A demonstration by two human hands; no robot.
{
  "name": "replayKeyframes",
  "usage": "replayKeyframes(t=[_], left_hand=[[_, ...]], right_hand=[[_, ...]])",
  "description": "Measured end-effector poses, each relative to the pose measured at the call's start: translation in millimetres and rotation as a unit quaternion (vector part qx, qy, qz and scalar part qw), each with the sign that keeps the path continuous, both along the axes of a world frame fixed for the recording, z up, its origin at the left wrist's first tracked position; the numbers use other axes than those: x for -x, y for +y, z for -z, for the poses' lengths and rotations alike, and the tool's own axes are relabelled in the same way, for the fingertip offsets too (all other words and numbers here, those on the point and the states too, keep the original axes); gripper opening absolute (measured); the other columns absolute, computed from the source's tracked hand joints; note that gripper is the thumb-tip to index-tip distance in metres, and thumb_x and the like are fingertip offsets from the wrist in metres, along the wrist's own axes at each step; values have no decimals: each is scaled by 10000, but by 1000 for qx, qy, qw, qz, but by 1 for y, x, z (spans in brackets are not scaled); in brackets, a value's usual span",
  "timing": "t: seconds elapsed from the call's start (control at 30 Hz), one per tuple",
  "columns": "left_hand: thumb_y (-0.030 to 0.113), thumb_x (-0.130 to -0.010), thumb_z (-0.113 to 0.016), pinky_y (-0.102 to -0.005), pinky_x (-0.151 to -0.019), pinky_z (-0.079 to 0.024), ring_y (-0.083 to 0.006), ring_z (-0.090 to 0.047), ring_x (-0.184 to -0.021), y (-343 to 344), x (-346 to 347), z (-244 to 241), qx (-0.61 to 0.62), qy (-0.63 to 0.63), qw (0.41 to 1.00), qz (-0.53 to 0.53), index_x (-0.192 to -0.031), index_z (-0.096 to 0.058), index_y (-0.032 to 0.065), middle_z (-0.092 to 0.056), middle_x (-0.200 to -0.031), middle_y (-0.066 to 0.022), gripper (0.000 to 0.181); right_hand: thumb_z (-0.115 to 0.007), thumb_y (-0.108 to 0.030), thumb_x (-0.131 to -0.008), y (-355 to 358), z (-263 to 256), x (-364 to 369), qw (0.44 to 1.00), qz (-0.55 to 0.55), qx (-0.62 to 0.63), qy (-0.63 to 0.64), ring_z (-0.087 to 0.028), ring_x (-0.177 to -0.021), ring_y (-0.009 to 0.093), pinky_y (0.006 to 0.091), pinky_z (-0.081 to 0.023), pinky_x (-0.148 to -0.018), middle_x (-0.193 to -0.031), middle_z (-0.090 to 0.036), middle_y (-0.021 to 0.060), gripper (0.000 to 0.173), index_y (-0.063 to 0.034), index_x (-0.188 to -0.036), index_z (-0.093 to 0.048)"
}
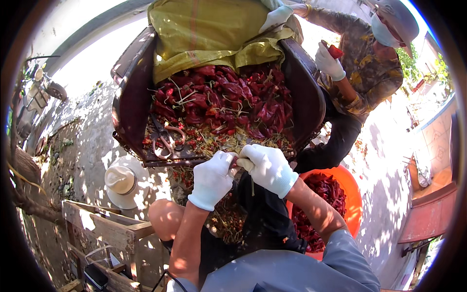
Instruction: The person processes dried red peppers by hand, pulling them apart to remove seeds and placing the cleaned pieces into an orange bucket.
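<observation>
My left hand point(212, 179) and my right hand point(270, 168), both in white knit gloves, meet at the front edge of a dark metal cart bed point(175, 163). Pinched between their fingertips is a small piece of dried red chili pepper point(234, 162), mostly hidden by the gloves. A thin stem point(252, 187) hangs below my right hand. Beyond my hands, the cart bed holds a heap of dried red chili peppers point(233, 95), with seeds and stem scraps point(208, 142) along its near side. Scissors with rusty handles point(166, 140) lie at the left in the bed.
A yellow woven sack point(211, 29) covers the heap's back. On the right, a masked co-worker point(361, 69) holds a red pepper piece point(335, 52). An orange tub point(352, 204) of red peppers stands by my right arm. A straw hat point(122, 180) and wooden frame point(98, 222) are left.
</observation>
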State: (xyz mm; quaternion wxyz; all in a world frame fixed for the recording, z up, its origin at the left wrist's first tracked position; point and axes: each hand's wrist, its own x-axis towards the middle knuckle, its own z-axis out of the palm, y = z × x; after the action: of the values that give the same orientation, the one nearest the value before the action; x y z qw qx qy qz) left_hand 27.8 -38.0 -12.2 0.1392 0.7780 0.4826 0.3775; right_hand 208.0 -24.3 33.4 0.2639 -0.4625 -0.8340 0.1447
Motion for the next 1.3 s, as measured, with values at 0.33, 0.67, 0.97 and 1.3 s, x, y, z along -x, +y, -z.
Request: replayKeyframes(t=[0.33,0.67,0.97,1.3], left_hand=[[69,-804,-772,-326,-624,-512,-265,-658,-705,-1,2,0,32,-163,981,100,-1007,-686,62,-664,-841,-94,220],[191,-961,-668,-177,-422,-343,-32,-494,-523,-7,9,-16,260,-588,764,49,-1032,-663,40,-650,-816,-23,167],[285,-963,-655,-208,-412,-339,-55,-477,-533,2,27,-9,225,-632,741,21,-821,-567,95,-555,-749,2,252],[194,-945,-598,-204,-484,-423,-150,-649,-679,0,34,-17,238,-661,711,-43,-900,-640,2,-692,-875,-154,202]], right_hand=[[-660,-159,-942,-6,-8,-13,929,-14,296,220,-603,-628,188,303,-490,-601,-737,-627,68,163,2,-967,-666],[-603,-202,-1014,-17,35,-13,535,-85,492,681,-489,-656,116,271,-401,-603,-825,-546,21,153,-52,-1022,-571],[-651,-173,-958,-20,45,-3,953,-74,160,246,-663,-969,254,373,-535,-833,-1065,-676,115,182,-35,-1071,-687],[-724,-263,-852,44,80,-31,977,204,-62,-20,-692,-872,283,411,-543,-734,-985,-698,51,199,-147,-1013,-715]])
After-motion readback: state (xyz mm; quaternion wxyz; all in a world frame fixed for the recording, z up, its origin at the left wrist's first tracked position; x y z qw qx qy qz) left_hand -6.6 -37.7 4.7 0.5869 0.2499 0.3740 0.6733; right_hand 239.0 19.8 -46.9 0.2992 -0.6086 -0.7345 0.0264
